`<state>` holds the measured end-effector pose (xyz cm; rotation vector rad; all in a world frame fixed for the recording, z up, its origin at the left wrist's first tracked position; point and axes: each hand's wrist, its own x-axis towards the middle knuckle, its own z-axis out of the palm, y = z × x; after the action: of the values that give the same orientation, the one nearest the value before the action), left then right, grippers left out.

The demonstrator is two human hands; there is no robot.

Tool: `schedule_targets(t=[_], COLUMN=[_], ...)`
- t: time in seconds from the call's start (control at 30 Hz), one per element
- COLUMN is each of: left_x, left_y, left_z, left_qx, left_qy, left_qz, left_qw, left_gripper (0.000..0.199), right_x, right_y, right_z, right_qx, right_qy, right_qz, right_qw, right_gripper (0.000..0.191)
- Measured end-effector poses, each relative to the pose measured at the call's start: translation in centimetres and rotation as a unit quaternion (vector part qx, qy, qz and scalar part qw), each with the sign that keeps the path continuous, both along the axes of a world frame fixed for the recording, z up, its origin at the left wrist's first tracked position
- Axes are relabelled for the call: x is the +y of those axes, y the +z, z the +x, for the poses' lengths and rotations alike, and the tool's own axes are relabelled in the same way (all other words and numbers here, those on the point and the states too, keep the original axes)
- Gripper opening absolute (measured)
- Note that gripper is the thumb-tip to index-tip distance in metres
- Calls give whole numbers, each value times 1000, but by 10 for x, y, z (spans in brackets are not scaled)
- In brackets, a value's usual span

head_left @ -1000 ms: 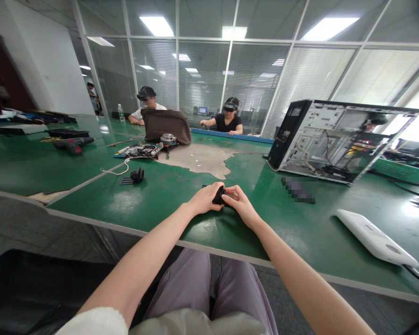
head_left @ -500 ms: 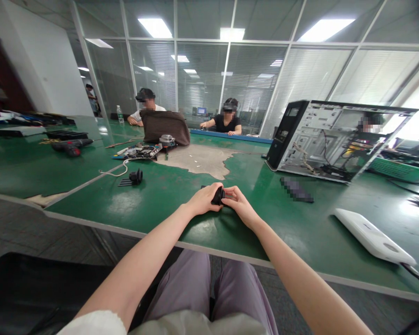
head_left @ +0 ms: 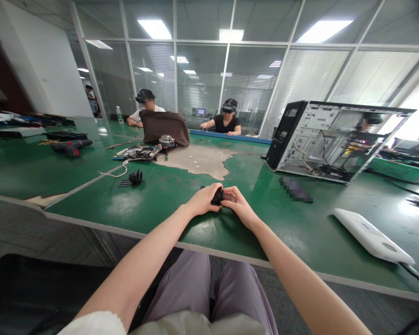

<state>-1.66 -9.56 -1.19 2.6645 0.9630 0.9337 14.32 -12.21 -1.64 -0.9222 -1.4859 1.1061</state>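
Note:
A small black part (head_left: 217,197), its exact kind unclear, is held low over the green table (head_left: 174,209) near the front edge. My left hand (head_left: 205,197) wraps round it from the left, thumb towards me. From the right, the fingertips and thumb of my right hand (head_left: 236,201) pinch its right end. My fingers cover much of the part. Off to the left lies another black piece (head_left: 135,177) with a round flange and several thin prongs pointing left.
An open computer case (head_left: 335,139) stands at the right, with a pixelated dark object (head_left: 296,189) before it. A white power bank (head_left: 373,236) with a cable lies nearer. Circuit boards (head_left: 139,152), a brown bag (head_left: 165,126) and a drill (head_left: 70,146) are farther left. Two people sit opposite.
Both hands stay in nearly the same place, still on the black part. The right fingers have shifted very slightly at its end.

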Motion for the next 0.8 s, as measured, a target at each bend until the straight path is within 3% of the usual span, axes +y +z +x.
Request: schedule_targets(t=[0.17, 0.57, 0.8], left_x=[0, -1, 0], left_y=[-1, 0, 0], left_z=[0, 0, 0], left_qx=[-1, 4, 3], left_qy=[-1, 4, 4], left_qz=[2, -1, 0], left_qw=[1000, 1000, 1000], left_gripper=[57, 58, 57], right_x=[0, -2, -3], right_y=[0, 1, 0], right_z=[-1, -2, -2], right_qx=[-2, 0, -6], right_qy=[-8, -4, -12], right_qz=[4, 3, 17], right_qw=[1000, 1000, 1000], right_gripper=[20, 32, 20])
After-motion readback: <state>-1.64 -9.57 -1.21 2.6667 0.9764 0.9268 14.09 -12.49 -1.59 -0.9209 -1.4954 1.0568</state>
